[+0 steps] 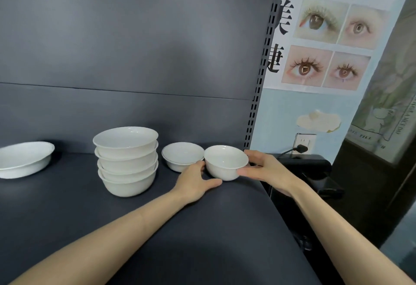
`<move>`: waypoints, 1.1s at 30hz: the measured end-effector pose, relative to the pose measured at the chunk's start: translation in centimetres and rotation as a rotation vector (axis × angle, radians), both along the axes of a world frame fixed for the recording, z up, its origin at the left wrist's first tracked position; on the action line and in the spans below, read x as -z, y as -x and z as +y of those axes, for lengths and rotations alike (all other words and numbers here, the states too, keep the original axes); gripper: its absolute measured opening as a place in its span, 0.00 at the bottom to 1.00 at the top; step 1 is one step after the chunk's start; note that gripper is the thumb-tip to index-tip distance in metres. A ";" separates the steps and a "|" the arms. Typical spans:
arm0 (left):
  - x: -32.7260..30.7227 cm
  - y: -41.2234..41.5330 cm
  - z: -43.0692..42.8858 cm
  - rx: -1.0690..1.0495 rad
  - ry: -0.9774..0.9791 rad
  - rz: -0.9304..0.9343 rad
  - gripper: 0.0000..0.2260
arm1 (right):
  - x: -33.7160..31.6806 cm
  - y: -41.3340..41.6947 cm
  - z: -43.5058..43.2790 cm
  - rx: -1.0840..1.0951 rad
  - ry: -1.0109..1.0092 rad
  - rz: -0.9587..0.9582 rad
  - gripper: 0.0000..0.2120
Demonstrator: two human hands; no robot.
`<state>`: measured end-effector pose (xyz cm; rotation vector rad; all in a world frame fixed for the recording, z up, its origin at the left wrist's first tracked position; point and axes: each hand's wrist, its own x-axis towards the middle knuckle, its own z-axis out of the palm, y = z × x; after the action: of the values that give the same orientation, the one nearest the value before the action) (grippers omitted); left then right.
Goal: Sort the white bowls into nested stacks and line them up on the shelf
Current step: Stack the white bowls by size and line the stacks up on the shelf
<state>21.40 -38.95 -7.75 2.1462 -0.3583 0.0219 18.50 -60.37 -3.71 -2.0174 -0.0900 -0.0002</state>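
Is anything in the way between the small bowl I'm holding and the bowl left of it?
Nothing separate: the small bowl and neighbouring bowl are nearly rim to rim. Only your left hand lies low between them.

glossy glazed ceramic bowls (126,160) — matt dark shelf (157,228), paper poster (326,36)

Both arms are reaching forward, and both are bare. The left arm is stretching up from the bottom left toward the middle. The left hand (194,180) is lying low, its thumb pointing right and its fingers curling against the left side of a small bowl (225,165). The right arm is stretching in from the bottom right. The right hand (267,169) is gripping the bowl's right side, thumb in front and fingers going behind the rim. The two hands are facing each other, holding the bowl between them.
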 end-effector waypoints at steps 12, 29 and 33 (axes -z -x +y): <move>-3.9 3.9 0.5 -0.111 0.380 -0.157 0.14 | -4.0 2.2 1.6 0.033 -0.123 -0.250 0.25; -9.1 5.8 16.8 -0.265 0.275 -0.489 0.20 | -7.9 1.6 18.0 -0.112 -0.286 -0.374 0.20; -8.0 4.5 19.3 -0.187 0.268 -0.413 0.24 | -7.0 1.3 20.2 -0.077 -0.259 -0.344 0.16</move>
<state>16.88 -19.63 0.25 1.8916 -0.3660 0.5946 17.18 -40.14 3.25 -1.7370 -0.3676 -0.2955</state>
